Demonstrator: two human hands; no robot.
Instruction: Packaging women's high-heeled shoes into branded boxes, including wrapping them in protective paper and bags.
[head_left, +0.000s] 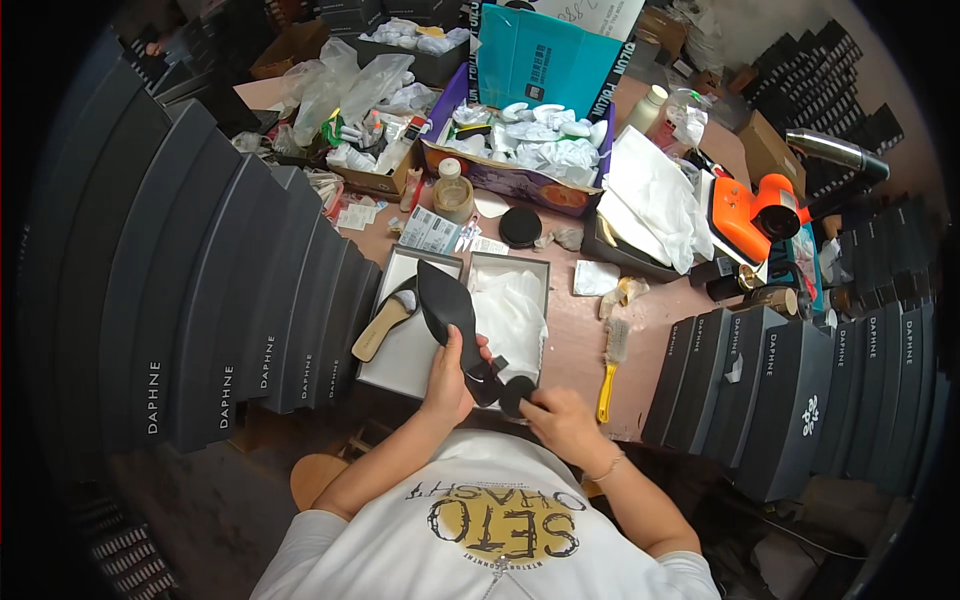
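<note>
My left hand (452, 382) is closed around a black heeled mule (446, 302), its toe pointing away from me. Its heel end is near my right hand (566, 428), whose fingers pinch a round black pad (516, 394) beside the heel. Beneath the held shoe lies an opened grey shoebox (400, 376). The other mule (378, 332), with a beige insole and a white stuffing in the toe, rests on its left side. White tissue paper (508, 312) fills the right half of the box.
Stacked dark shoeboxes (215, 270) wall the left side, and more shoeboxes (745, 390) stand on the right. A yellow-handled brush (609, 375) lies right of the box. Farther back are a round black tin (520, 227), a jar (453, 195), a carton of stuffing (545, 185) and an orange heat gun (775, 206).
</note>
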